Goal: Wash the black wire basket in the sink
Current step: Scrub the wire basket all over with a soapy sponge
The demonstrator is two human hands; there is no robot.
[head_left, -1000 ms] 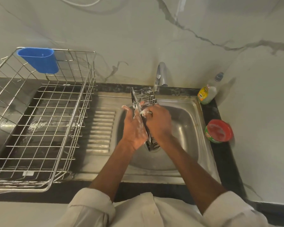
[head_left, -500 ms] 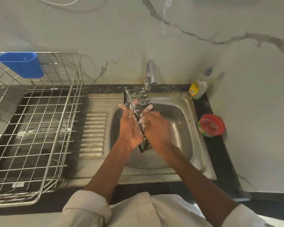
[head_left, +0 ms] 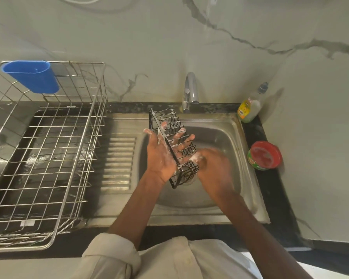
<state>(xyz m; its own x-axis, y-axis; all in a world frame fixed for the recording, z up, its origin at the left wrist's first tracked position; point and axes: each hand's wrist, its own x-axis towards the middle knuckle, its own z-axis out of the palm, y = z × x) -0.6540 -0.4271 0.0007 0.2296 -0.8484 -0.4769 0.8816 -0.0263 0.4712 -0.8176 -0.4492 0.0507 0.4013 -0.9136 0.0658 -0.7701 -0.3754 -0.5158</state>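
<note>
A long black wire basket (head_left: 176, 125) is held tilted over the steel sink (head_left: 228, 137), flecked with soap foam. My left hand (head_left: 159, 156) grips it from the left, thumb on the near rim and fingers showing through the wires on the far side. My right hand (head_left: 216, 168) is blurred at the basket's lower right end. Its foamy fingertips touch the wires there. The blur hides whether it holds anything. The tap (head_left: 190, 89) stands just behind the basket, and I see no water running from it.
A large steel dish rack (head_left: 48, 150) with a blue plastic cup holder (head_left: 31, 75) fills the counter on the left. A dish soap bottle (head_left: 250, 105) and a red and green tub (head_left: 265, 155) stand right of the sink. The marble wall is close behind.
The basket has tipped flatter, with its open side turned more to the right. My right hand has slid off the basket's middle down to its lower right end. My left hand keeps its hold.
</note>
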